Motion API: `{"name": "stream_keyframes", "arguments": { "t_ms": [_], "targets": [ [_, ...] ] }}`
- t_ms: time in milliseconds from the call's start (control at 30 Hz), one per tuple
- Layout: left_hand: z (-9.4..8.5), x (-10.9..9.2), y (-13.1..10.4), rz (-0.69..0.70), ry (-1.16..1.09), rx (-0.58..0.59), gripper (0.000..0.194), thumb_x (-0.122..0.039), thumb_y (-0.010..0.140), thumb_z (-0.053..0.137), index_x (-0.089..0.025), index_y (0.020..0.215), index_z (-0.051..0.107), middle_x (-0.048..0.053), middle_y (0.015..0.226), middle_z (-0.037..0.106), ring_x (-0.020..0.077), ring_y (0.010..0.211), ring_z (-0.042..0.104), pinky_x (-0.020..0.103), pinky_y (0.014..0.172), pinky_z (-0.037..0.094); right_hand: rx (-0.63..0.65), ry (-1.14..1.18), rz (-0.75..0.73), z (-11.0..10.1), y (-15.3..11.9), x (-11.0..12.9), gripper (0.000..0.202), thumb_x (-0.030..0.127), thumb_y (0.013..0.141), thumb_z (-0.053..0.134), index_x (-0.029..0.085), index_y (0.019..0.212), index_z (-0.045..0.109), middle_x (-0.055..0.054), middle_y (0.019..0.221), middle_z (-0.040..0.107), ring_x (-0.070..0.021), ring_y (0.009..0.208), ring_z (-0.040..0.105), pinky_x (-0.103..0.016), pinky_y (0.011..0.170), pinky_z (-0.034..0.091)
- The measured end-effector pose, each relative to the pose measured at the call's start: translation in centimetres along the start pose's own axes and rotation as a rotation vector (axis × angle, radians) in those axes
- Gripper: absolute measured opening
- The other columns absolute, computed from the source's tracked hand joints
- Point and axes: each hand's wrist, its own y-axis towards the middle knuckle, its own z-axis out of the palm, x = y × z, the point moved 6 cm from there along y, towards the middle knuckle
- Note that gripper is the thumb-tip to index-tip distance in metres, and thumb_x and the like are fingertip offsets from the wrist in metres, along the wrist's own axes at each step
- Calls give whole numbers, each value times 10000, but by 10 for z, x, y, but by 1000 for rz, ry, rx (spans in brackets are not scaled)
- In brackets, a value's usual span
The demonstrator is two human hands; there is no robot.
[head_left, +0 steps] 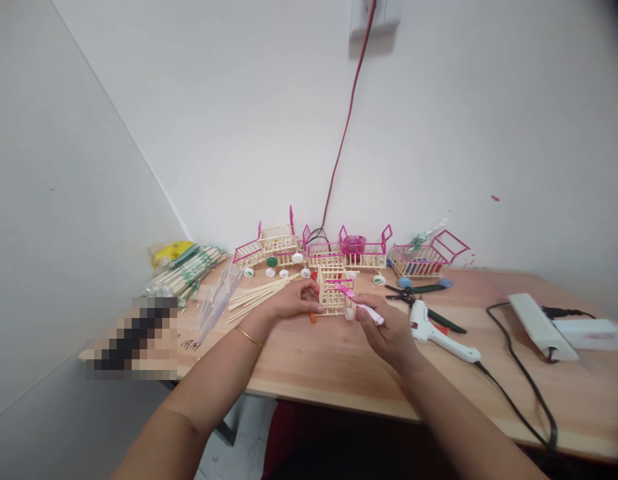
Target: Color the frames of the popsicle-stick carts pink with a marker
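Tabletop [309, 363] edge nearby, right fingers [365, 304] closed round marker [371, 314], left fingers [307, 306] apparently half-closed on stick cage [333, 304].

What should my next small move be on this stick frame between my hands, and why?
Probably draw the pink-tipped brush in your right hand along another bare top stick of the stick frame, with your left hand at its side: one upper stick is pink, others look bare, and the stick carts behind are partly pink.

wall socket [387, 13] cut off by the top edge.
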Motion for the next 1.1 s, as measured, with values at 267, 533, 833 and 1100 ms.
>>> {"name": "stream_keyframes", "arguments": {
  "t_ms": [267, 533, 833, 1100],
  "targets": [
    [-1, 2, 1, -6, 14, 0, 476, -378, 617, 838, -139, 913, 552, 23, 843, 625, 122, 722, 582, 252, 671, 451, 1, 128, 201, 0, -7, -19, 233, 347, 951, 466, 190, 991, 633, -28, 716, 681, -152, 601, 650, -266, 575, 514],
    [0, 2, 0, -6, 19, -2, 473, -386, 616, 839, -140, 903, 554, 13, 814, 616, 109, 686, 563, 238, 639, 437, -1, 189, 252, 2, -13, -30, 208, 332, 950, 489, 193, 967, 643, 11, 638, 608, -127, 539, 577, -254, 545, 463],
    [1, -1, 0, 4, 3, 1, 459, -363, 621, 840, -139, 900, 552, 18, 816, 628, 116, 698, 579, 245, 658, 448, -26, 171, 237, 0, -13, -31, 223, 338, 952, 479, 188, 1016, 631, -24, 725, 644, -157, 647, 630, -283, 615, 495],
    [-1, 3, 1, 8, 28, -9, 464, -373, 622, 837, -139, 911, 560, 8, 798, 615, 116, 699, 565, 246, 662, 441, -37, 141, 209, 0, -11, -28, 201, 309, 949, 484, 189, 1000, 637, -20, 725, 648, -152, 637, 624, -283, 632, 491]
  ]
}}
